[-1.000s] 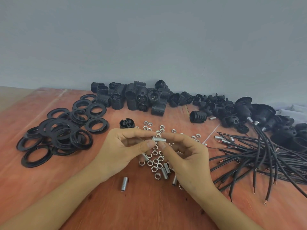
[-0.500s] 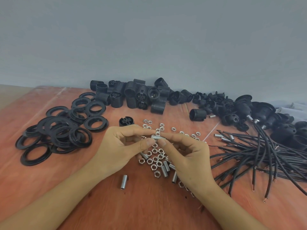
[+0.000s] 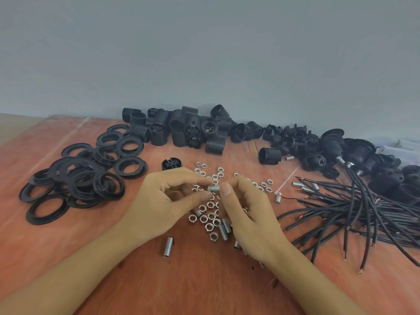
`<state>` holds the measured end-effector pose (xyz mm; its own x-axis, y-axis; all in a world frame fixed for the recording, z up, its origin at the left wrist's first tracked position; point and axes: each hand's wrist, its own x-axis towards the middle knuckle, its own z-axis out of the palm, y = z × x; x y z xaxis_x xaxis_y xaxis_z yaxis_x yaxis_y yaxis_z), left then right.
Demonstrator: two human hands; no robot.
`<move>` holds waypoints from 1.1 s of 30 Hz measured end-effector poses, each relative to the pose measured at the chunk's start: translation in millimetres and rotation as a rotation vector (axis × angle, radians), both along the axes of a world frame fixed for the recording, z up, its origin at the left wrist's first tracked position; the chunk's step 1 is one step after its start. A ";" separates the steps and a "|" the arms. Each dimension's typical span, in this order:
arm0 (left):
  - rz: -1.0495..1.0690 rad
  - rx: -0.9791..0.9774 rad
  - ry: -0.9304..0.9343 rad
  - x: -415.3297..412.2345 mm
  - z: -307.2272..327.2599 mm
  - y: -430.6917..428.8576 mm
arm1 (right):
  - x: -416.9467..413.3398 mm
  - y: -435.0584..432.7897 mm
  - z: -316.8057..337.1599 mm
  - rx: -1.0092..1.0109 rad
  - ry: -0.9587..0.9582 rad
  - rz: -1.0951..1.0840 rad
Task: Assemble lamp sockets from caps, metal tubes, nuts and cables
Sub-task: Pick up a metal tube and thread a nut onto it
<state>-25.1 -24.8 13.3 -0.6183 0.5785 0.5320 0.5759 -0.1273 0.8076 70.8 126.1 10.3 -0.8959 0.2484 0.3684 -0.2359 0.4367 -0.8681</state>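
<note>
Parts spread on the table (image 3: 136, 287), nuts (image 3: 211, 216) at the centre.
From the nuts: threaded rings (image 3: 79, 178) at 9 o'clock, socket shells (image 3: 181, 133) at 12, cables (image 3: 363, 212) at 3, lone metal tube (image 3: 168, 246) at 7.

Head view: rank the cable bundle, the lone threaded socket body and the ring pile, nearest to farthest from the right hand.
1. cable bundle, its ends just right of the right hand, which pinches the metal tube.
2. lone threaded socket body, behind the hand, farther back.
3. ring pile, far left, beyond the left hand.
</note>
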 end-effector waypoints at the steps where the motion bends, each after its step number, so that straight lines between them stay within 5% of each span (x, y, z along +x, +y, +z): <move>1: -0.012 0.006 -0.016 -0.2 -0.3 -1.2 | -0.9 -0.5 0.9 0.006 0.002 0.013; 16: -0.027 -0.003 -0.018 -4.8 -2.3 0.1 | -3.1 0.7 9.8 -0.235 -0.062 0.056; 33: -0.045 -0.039 0.016 -5.8 -3.1 -1.4 | 0.4 4.0 8.1 -0.159 -0.023 0.049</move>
<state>-30.9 -26.2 10.1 -0.5833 0.6258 0.5179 0.5828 -0.1217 0.8034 71.2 130.0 18.4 -0.9163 0.2575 0.3068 -0.2324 0.2820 -0.9308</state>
